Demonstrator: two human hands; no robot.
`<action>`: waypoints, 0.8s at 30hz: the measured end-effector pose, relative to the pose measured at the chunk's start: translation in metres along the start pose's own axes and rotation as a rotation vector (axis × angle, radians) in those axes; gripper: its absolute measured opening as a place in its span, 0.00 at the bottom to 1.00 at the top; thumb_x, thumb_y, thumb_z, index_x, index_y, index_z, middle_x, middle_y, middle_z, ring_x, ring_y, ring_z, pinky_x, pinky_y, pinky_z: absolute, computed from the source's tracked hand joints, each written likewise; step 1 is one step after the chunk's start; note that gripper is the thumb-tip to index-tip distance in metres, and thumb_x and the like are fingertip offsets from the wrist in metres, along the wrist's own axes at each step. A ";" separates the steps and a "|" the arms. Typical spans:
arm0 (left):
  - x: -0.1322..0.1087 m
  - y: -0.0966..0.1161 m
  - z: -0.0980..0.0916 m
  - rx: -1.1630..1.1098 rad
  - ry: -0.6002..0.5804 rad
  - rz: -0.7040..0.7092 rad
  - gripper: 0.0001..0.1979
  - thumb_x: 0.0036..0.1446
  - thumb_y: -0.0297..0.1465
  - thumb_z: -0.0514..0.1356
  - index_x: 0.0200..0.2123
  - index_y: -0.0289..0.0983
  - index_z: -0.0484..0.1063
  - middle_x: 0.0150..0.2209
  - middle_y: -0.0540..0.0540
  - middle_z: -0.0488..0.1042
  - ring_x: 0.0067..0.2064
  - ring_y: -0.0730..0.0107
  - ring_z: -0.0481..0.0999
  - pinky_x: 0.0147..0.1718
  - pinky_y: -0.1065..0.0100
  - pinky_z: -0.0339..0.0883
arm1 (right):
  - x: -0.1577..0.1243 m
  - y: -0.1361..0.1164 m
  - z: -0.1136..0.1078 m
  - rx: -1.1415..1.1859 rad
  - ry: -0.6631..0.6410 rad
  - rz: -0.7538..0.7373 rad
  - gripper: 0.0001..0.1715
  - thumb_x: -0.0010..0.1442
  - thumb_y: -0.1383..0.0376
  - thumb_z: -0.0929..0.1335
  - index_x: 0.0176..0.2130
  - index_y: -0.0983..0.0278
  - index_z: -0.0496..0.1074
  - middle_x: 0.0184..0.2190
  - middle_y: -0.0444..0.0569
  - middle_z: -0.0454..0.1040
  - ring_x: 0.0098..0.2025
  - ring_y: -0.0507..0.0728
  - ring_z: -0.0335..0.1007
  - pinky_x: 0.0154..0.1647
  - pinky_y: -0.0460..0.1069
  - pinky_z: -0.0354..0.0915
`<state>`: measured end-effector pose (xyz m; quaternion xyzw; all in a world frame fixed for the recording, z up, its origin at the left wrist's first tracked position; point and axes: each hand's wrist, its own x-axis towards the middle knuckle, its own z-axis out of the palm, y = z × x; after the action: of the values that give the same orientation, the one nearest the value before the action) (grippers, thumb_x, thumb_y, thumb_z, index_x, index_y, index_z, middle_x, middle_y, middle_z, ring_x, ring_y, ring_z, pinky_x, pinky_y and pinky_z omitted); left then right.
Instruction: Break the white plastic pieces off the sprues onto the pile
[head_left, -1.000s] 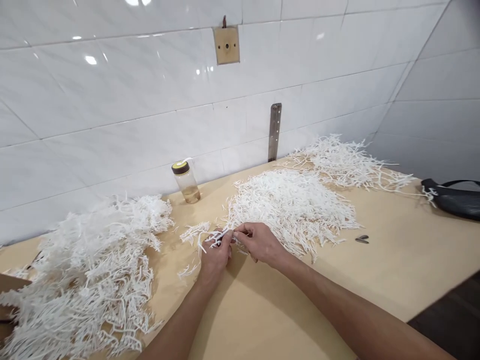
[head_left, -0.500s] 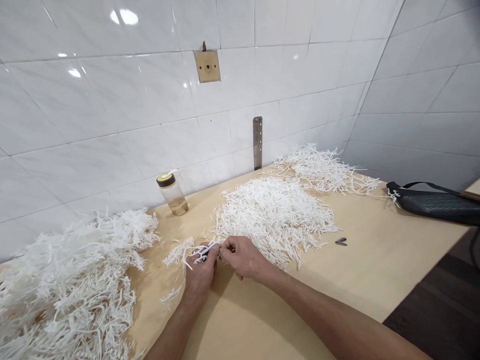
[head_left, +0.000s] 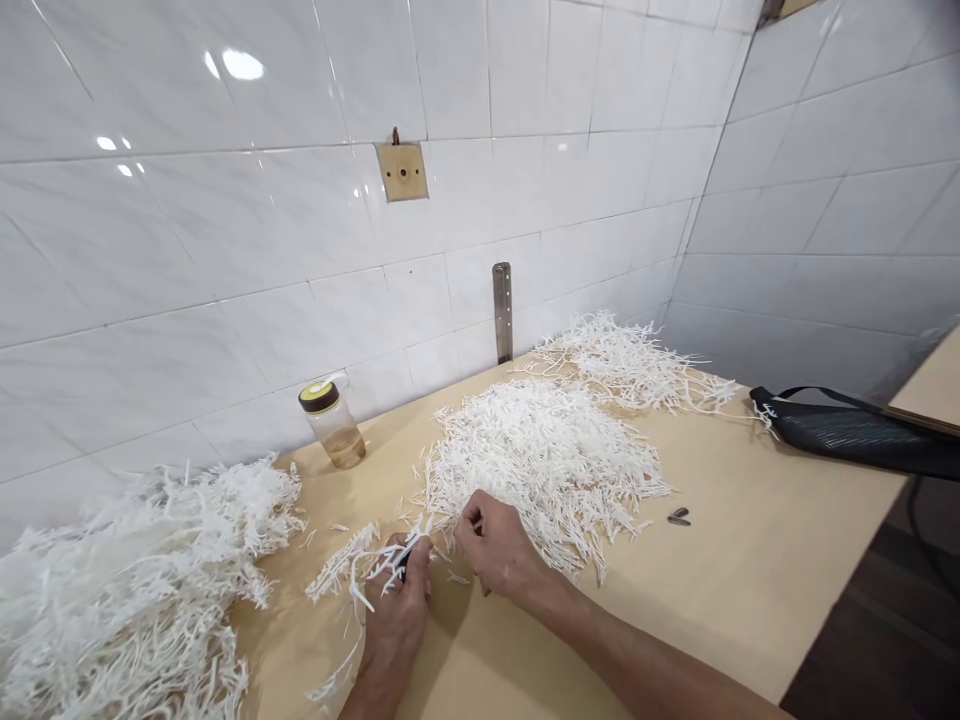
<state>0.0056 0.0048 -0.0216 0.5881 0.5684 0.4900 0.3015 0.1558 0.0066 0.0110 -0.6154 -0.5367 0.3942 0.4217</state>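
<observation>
My left hand [head_left: 397, 615] is closed around a white branched plastic strand [head_left: 367, 572], whose thin twigs stick out to the left and above the fingers. Something small and dark shows beside the thumb; its kind is unclear. Just to the right, my right hand [head_left: 496, 548] has its fingers pinched together at the near edge of a heap of short white pieces [head_left: 544, 440]. Whatever those fingertips hold is hidden. A smaller cluster of white bits [head_left: 345, 562] lies left of my left hand. A few loose bits lie on the tabletop between the hands.
A large heap of white branched strands [head_left: 135, 590] covers the table's left side; another pile [head_left: 622, 365] is at the back right. A lidded bottle [head_left: 337, 430] stands near the tiled wall. Small dark pieces [head_left: 679, 517] and a black bag [head_left: 840, 435] are to the right.
My right hand has moved away from the left, opening a gap between their fingertips. The left hand still holds the branched strand. The camera view has tilted up and shifted slightly right.
</observation>
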 end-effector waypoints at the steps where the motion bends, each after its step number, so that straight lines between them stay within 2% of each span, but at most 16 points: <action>1: 0.001 -0.001 0.000 -0.023 -0.034 -0.018 0.23 0.56 0.49 0.59 0.18 0.40 0.64 0.15 0.52 0.64 0.19 0.70 0.65 0.21 0.70 0.61 | 0.001 -0.001 -0.005 0.012 0.007 -0.016 0.05 0.56 0.65 0.65 0.29 0.61 0.62 0.18 0.35 0.63 0.11 0.47 0.59 0.09 0.42 0.53; 3: 0.003 0.000 0.000 -0.059 -0.076 -0.070 0.24 0.55 0.50 0.60 0.18 0.39 0.65 0.14 0.52 0.64 0.17 0.71 0.64 0.19 0.70 0.59 | 0.004 -0.004 -0.015 0.010 0.035 -0.069 0.05 0.58 0.64 0.64 0.30 0.60 0.64 0.16 0.36 0.63 0.12 0.48 0.60 0.12 0.43 0.55; 5: 0.003 0.005 -0.001 -0.082 -0.066 -0.144 0.24 0.54 0.51 0.60 0.19 0.38 0.67 0.13 0.53 0.63 0.15 0.73 0.62 0.16 0.70 0.56 | 0.006 -0.004 -0.022 -0.057 0.118 -0.155 0.05 0.58 0.64 0.65 0.30 0.61 0.65 0.16 0.37 0.65 0.15 0.49 0.62 0.16 0.43 0.57; 8: 0.000 0.019 -0.005 -0.102 -0.097 -0.207 0.25 0.55 0.49 0.61 0.16 0.38 0.63 0.13 0.53 0.61 0.16 0.75 0.61 0.17 0.72 0.55 | 0.009 0.001 -0.031 -0.223 0.261 -0.300 0.05 0.58 0.65 0.66 0.29 0.62 0.68 0.21 0.42 0.72 0.21 0.51 0.66 0.25 0.46 0.61; 9: -0.001 0.024 -0.006 -0.110 -0.124 -0.204 0.25 0.56 0.48 0.61 0.16 0.38 0.63 0.13 0.53 0.61 0.17 0.75 0.62 0.18 0.72 0.56 | 0.009 0.003 -0.033 -0.274 0.284 -0.347 0.05 0.58 0.65 0.66 0.31 0.62 0.69 0.24 0.44 0.73 0.23 0.51 0.67 0.28 0.47 0.63; 11: -0.002 0.030 -0.007 -0.167 -0.107 -0.234 0.23 0.54 0.47 0.62 0.18 0.38 0.65 0.13 0.54 0.62 0.17 0.76 0.61 0.19 0.73 0.56 | 0.010 0.006 -0.034 -0.328 0.304 -0.437 0.07 0.61 0.64 0.65 0.34 0.63 0.72 0.31 0.48 0.76 0.25 0.52 0.68 0.32 0.48 0.64; 14: -0.001 0.033 -0.006 -0.240 -0.110 -0.301 0.22 0.51 0.48 0.64 0.20 0.37 0.67 0.13 0.54 0.63 0.16 0.76 0.61 0.17 0.73 0.55 | 0.005 0.006 -0.029 -0.301 0.189 -0.524 0.10 0.64 0.63 0.64 0.36 0.63 0.74 0.36 0.50 0.77 0.27 0.52 0.69 0.33 0.48 0.65; 19: -0.003 0.029 -0.004 -0.296 -0.108 -0.283 0.20 0.52 0.47 0.64 0.23 0.37 0.68 0.13 0.55 0.62 0.16 0.77 0.60 0.17 0.73 0.54 | -0.011 0.004 -0.010 -0.252 -0.061 -0.473 0.09 0.64 0.63 0.66 0.41 0.62 0.74 0.36 0.48 0.79 0.29 0.52 0.71 0.32 0.47 0.65; 21: -0.003 0.026 -0.003 -0.302 -0.107 -0.284 0.19 0.52 0.47 0.64 0.23 0.37 0.68 0.13 0.56 0.62 0.16 0.77 0.59 0.16 0.73 0.54 | -0.014 0.006 -0.004 -0.260 -0.096 -0.454 0.08 0.63 0.64 0.66 0.41 0.62 0.74 0.35 0.46 0.79 0.28 0.52 0.71 0.33 0.47 0.65; 24: -0.003 0.022 -0.001 -0.270 -0.113 -0.263 0.19 0.53 0.46 0.64 0.22 0.38 0.66 0.13 0.55 0.62 0.16 0.77 0.60 0.17 0.73 0.55 | -0.015 0.009 -0.002 -0.307 -0.060 -0.460 0.07 0.63 0.65 0.66 0.40 0.62 0.74 0.33 0.44 0.79 0.29 0.52 0.72 0.34 0.47 0.64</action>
<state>0.0130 -0.0017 -0.0017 0.4897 0.5514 0.4845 0.4705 0.1589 -0.0089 0.0032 -0.5223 -0.7278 0.2202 0.3860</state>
